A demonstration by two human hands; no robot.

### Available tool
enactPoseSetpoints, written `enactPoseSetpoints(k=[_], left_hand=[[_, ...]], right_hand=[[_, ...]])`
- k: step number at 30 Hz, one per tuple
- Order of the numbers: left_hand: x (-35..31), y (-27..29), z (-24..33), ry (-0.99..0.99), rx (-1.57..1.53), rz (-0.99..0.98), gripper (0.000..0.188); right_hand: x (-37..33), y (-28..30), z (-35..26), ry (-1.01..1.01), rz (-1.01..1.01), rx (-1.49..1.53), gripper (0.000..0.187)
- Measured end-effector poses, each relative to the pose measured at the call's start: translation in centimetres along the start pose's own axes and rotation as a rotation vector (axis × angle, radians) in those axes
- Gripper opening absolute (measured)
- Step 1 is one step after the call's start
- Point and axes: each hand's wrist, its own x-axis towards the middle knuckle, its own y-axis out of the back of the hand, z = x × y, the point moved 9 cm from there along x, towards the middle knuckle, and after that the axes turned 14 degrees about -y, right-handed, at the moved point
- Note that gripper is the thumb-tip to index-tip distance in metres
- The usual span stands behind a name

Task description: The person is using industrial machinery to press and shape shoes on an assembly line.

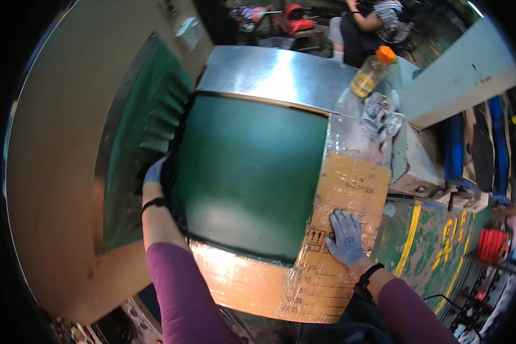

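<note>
The left hand (pixel 153 174), gloved, reaches into the dark gap at 9 o'clock of the green panel (pixel 249 172); its grip I cannot tell; the right hand (pixel 345 236) lies flat, fingers spread, on taped cardboard (pixel 350 183) at 4 o'clock.

Left hand (pixel 153 174): fingertips hidden behind the green panel (pixel 249 175) edge. Seated person (pixel 368 20), upper frame: cut off by the picture edge.

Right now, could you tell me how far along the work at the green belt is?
Done: nothing settled shows. In hand: the left hand reaches into the gap beside the green belt; the right hand lies flat on the taped cardboard. Left: the belt carries nothing.
</note>
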Motion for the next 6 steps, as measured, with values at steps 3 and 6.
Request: enactPoseSetpoints(k=[3,6], left_hand=[[2.6,0.7,-1.9,-0.443,1.241,0.049,0.051],[-0.8,-2.1,-1.3,-0.824,1.802,0.114,0.073]], right_hand=[[-0.2,-0.5,1.5,-0.035,0.029,-0.029,0.072],[-0.2,-0.4,1.9,-0.045,0.026,-0.015,0.076]])
